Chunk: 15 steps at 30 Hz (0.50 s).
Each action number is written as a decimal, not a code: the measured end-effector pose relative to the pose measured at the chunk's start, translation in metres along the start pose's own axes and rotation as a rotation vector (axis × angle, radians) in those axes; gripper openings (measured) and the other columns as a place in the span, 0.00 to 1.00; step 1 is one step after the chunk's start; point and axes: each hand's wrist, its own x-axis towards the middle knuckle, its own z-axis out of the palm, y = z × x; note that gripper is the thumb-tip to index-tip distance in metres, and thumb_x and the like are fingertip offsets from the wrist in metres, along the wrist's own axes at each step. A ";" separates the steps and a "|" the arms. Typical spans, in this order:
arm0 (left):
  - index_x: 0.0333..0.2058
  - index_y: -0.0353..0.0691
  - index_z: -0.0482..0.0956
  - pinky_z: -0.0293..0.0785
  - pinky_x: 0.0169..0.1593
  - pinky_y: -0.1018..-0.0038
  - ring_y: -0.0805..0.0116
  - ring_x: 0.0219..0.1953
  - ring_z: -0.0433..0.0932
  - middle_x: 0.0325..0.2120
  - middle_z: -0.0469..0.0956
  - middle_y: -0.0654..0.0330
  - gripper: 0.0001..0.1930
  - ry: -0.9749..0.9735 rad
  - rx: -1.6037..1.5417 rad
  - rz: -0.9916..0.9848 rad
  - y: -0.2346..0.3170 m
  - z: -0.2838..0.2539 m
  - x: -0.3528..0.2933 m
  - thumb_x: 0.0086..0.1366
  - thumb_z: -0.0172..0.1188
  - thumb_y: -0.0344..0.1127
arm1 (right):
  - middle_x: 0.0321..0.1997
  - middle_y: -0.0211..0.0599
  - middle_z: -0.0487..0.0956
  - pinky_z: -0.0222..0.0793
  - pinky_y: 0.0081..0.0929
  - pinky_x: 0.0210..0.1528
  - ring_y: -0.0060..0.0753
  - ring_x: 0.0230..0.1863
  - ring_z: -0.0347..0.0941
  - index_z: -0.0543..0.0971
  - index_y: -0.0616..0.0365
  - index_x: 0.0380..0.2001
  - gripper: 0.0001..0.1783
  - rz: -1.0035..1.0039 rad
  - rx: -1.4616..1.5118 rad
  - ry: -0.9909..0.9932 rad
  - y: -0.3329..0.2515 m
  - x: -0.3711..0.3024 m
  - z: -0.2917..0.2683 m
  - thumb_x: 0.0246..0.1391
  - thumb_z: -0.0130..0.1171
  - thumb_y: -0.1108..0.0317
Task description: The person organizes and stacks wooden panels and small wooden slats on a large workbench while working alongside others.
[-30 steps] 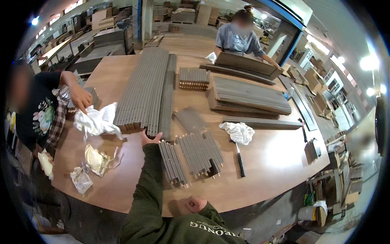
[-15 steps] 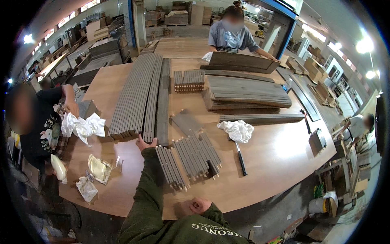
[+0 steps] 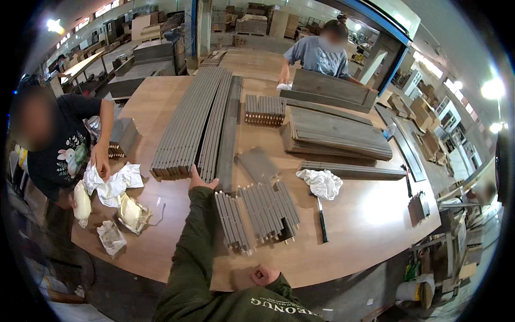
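My left hand (image 3: 203, 180) spans the near ends of a narrow bundle of long grey wooden strips (image 3: 213, 145), thumb on one side and fingers on the other. On its left lies a wider row of similar strips (image 3: 185, 126); a flat grey board (image 3: 230, 123) adjoins it on the right. Close to my left forearm are short grey slats with pale dowel ends (image 3: 265, 212) and a small grey panel (image 3: 258, 164). At the table's near edge my right hand (image 3: 265, 275) rests curled closed, with nothing visible in it.
A hammer (image 3: 322, 220) lies by a crumpled white cloth (image 3: 322, 184). Grey boards (image 3: 338, 131) are stacked beyond it. A co-worker (image 3: 59, 145) at the left handles white cloth (image 3: 115, 182) near an opened packet (image 3: 134, 212); another person (image 3: 322, 56) across holds a panel (image 3: 335, 88).
My view has shifted slightly. The left co-worker's hand has come down onto the white cloth. Across the table, the other person's hand now shows at the cloth beside the panel. My right hand stays curled.
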 end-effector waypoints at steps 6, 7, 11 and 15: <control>0.60 0.37 0.47 0.67 0.50 0.57 0.50 0.48 0.69 0.48 0.68 0.44 0.47 -0.333 0.344 -0.262 0.049 -0.035 0.022 0.45 0.62 0.48 | 0.13 0.33 0.72 0.65 0.27 0.17 0.30 0.15 0.71 0.74 0.54 0.19 0.09 0.069 -0.070 -0.002 -0.018 0.001 -0.003 0.40 0.63 0.64; 0.59 0.36 0.48 0.68 0.50 0.57 0.51 0.48 0.70 0.47 0.68 0.44 0.46 -0.314 0.330 -0.247 0.048 -0.033 0.022 0.45 0.62 0.47 | 0.13 0.33 0.72 0.65 0.27 0.17 0.30 0.15 0.71 0.74 0.53 0.19 0.09 0.058 -0.056 0.010 -0.011 -0.001 0.002 0.40 0.63 0.63; 0.56 0.32 0.52 0.70 0.47 0.59 0.51 0.44 0.72 0.43 0.71 0.43 0.43 -0.243 0.320 -0.193 0.039 -0.030 0.014 0.44 0.62 0.45 | 0.13 0.32 0.71 0.65 0.26 0.18 0.30 0.15 0.70 0.73 0.53 0.20 0.09 0.054 -0.099 0.050 -0.012 -0.001 0.006 0.40 0.62 0.63; 0.57 0.33 0.50 0.70 0.44 0.60 0.50 0.43 0.73 0.42 0.72 0.42 0.46 -0.281 0.341 -0.214 0.018 -0.038 -0.008 0.45 0.61 0.50 | 0.13 0.31 0.71 0.65 0.25 0.18 0.30 0.15 0.69 0.73 0.53 0.20 0.09 0.063 -0.156 0.031 -0.011 -0.002 0.008 0.40 0.62 0.64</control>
